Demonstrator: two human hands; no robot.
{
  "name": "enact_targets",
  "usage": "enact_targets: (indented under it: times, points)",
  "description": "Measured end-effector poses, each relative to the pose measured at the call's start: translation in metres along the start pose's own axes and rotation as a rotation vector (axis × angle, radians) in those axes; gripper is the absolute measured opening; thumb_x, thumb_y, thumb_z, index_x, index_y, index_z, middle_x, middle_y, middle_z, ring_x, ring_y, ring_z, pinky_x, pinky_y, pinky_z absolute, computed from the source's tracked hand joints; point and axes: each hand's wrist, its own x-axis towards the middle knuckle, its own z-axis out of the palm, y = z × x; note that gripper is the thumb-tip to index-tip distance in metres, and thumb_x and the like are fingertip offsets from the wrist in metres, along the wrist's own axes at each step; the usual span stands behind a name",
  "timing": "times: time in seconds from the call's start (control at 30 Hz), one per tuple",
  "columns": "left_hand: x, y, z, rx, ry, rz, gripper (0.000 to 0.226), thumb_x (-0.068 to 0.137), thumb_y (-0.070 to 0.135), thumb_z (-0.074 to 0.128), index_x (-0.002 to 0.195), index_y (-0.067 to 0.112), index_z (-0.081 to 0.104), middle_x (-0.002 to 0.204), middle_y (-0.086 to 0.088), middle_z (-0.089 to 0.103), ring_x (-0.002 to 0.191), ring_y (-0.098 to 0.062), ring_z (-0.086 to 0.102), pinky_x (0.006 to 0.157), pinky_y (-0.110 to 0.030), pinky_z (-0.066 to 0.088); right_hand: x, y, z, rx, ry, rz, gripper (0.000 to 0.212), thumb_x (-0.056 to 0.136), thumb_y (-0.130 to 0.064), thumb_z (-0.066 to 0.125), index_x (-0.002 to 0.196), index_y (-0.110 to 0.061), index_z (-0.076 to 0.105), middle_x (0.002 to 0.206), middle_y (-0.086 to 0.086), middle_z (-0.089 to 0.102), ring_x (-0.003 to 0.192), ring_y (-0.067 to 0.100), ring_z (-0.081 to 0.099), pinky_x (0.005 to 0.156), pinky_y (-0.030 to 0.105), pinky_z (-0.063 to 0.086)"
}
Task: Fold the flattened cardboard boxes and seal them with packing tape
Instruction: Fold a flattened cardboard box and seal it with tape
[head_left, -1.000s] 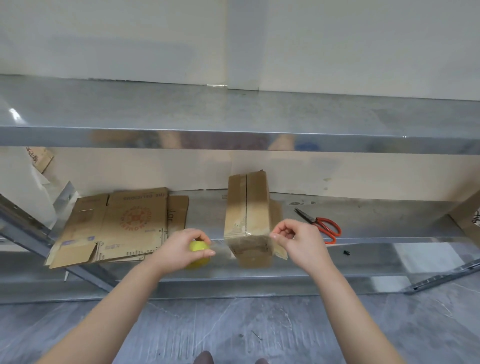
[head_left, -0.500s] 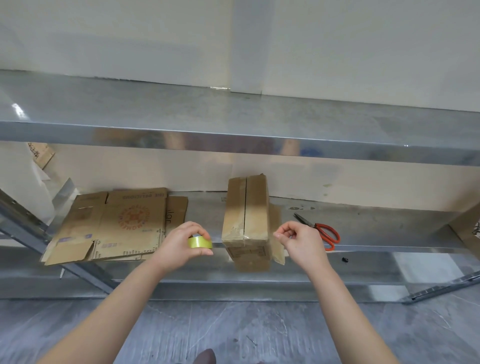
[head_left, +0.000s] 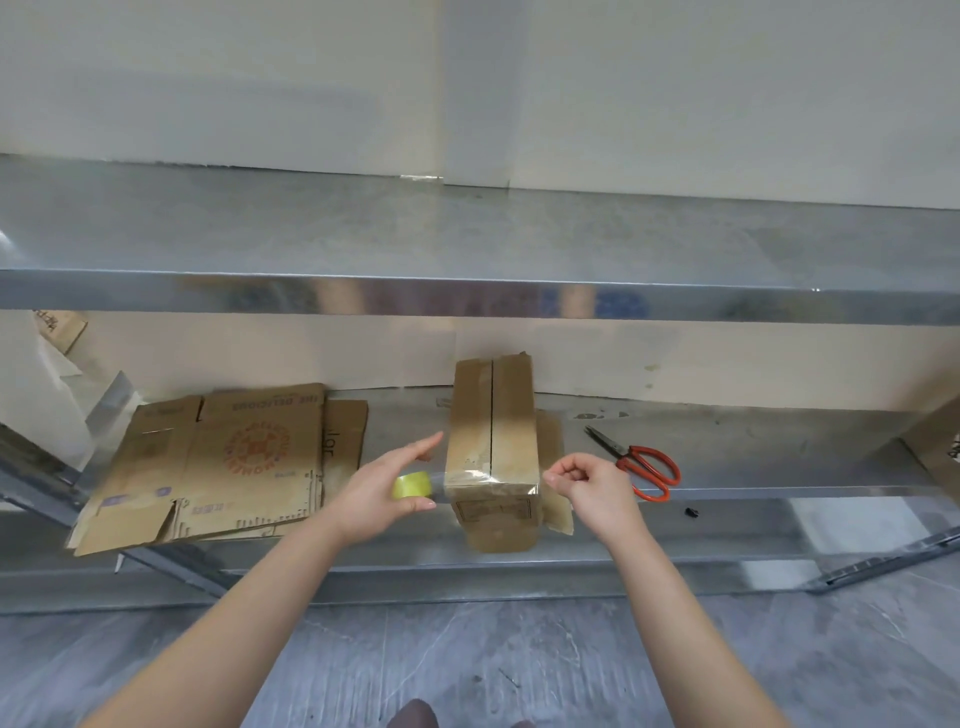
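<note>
A folded brown cardboard box stands on the lower metal shelf, its top seam running away from me. My left hand holds a yellow-green tape roll just left of the box, index finger stretched toward the box. A clear strip of tape runs from the roll across the box's near top edge. My right hand pinches the tape's free end at the box's right side. A stack of flattened printed boxes lies to the left on the same shelf.
Red-handled scissors lie on the shelf right of the box, a small black piece near the front edge. An upper metal shelf overhangs the work area. Grey floor lies below.
The tape strip now lies stretched across the box's near top edge. My left hand moved the roll closer to the box and its index finger straightened; my right hand stays at the right side.
</note>
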Motion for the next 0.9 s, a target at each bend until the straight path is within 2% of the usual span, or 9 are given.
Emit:
enact_targets:
  times: [0.07, 0.23, 0.33, 0.5, 0.6, 0.67, 0.73, 0.8, 0.9]
  points:
    - [0.006, 0.002, 0.002, 0.043, -0.048, 0.027, 0.083, 0.085, 0.036, 0.07, 0.143, 0.058, 0.017, 0.144, 0.025, 0.037, 0.132, 0.005, 0.032, 0.112, -0.025, 0.026, 0.002, 0.006, 0.001, 0.09, -0.025, 0.051, 0.009, 0.087, -0.021, 0.07, 0.08, -0.017, 0.069, 0.073, -0.005, 0.06, 0.074, 0.012, 0.055, 0.069, 0.024, 0.044]
    - [0.017, 0.009, 0.013, 0.093, -0.089, 0.077, 0.079, 0.086, 0.034, 0.069, 0.147, 0.05, 0.02, 0.149, 0.019, 0.036, 0.137, 0.0, 0.031, 0.107, -0.014, 0.023, 0.0, 0.023, 0.01, 0.273, -0.013, 0.168, 0.014, 0.093, -0.011, 0.058, 0.079, -0.016, 0.059, 0.075, -0.002, 0.057, 0.077, 0.016, 0.052, 0.069, 0.026, 0.04]
    - [0.019, 0.01, 0.016, 0.099, -0.089, 0.098, 0.079, 0.086, 0.036, 0.069, 0.145, 0.052, 0.019, 0.147, 0.019, 0.037, 0.135, 0.001, 0.032, 0.105, -0.012, 0.022, -0.004, 0.027, 0.017, 0.346, 0.021, 0.209, 0.005, 0.094, -0.016, 0.057, 0.098, -0.019, 0.055, 0.088, -0.001, 0.059, 0.077, 0.013, 0.056, 0.064, 0.025, 0.037]
    - [0.018, 0.01, 0.012, 0.152, -0.12, 0.109, 0.08, 0.086, 0.036, 0.068, 0.146, 0.053, 0.018, 0.14, 0.022, 0.035, 0.128, 0.005, 0.031, 0.103, -0.014, 0.022, -0.023, 0.046, 0.024, 0.121, 0.174, 0.055, 0.034, 0.085, -0.021, 0.071, 0.11, -0.029, 0.051, 0.109, -0.005, 0.059, 0.093, 0.012, 0.06, 0.074, 0.024, 0.045]
    - [0.021, 0.018, 0.016, 0.161, -0.131, 0.117, 0.08, 0.086, 0.036, 0.069, 0.144, 0.057, 0.017, 0.143, 0.019, 0.035, 0.13, -0.001, 0.035, 0.103, -0.016, 0.025, -0.036, 0.056, 0.024, 0.072, 0.109, -0.082, 0.061, 0.078, -0.006, 0.068, 0.123, -0.04, 0.048, 0.124, -0.018, 0.056, 0.109, 0.0, 0.057, 0.09, 0.029, 0.05]
    - [0.024, 0.022, 0.019, 0.165, -0.126, 0.119, 0.081, 0.086, 0.036, 0.069, 0.145, 0.055, 0.017, 0.144, 0.016, 0.035, 0.131, -0.004, 0.036, 0.103, -0.016, 0.026, -0.044, 0.053, 0.021, 0.153, 0.038, -0.149, 0.073, 0.081, -0.003, 0.063, 0.137, -0.044, 0.04, 0.134, -0.028, 0.049, 0.119, -0.009, 0.049, 0.098, 0.023, 0.045]
    - [0.026, 0.023, 0.019, 0.166, -0.119, 0.118, 0.081, 0.086, 0.036, 0.069, 0.146, 0.053, 0.018, 0.145, 0.015, 0.034, 0.131, -0.005, 0.035, 0.103, -0.016, 0.025, -0.043, 0.046, 0.017, 0.257, 0.019, -0.16, 0.069, 0.092, -0.018, 0.064, 0.145, -0.047, 0.031, 0.136, -0.031, 0.045, 0.122, -0.011, 0.047, 0.101, 0.019, 0.041]
    - [0.027, 0.022, 0.019, 0.156, -0.121, 0.115, 0.082, 0.085, 0.038, 0.07, 0.146, 0.052, 0.018, 0.145, 0.014, 0.035, 0.131, -0.004, 0.035, 0.105, -0.018, 0.026, -0.035, 0.037, 0.014, 0.281, 0.032, -0.117, 0.061, 0.093, -0.035, 0.063, 0.144, -0.051, 0.034, 0.131, -0.026, 0.05, 0.124, -0.002, 0.05, 0.103, 0.026, 0.044]
    - [0.024, 0.02, 0.017, 0.113, -0.113, 0.097, 0.08, 0.083, 0.039, 0.071, 0.145, 0.051, 0.021, 0.137, 0.015, 0.042, 0.127, -0.003, 0.038, 0.108, -0.021, 0.028, -0.024, 0.026, 0.014, 0.208, 0.045, -0.115, 0.053, 0.092, -0.039, 0.064, 0.139, -0.049, 0.043, 0.128, -0.021, 0.052, 0.124, 0.006, 0.052, 0.104, 0.027, 0.043]
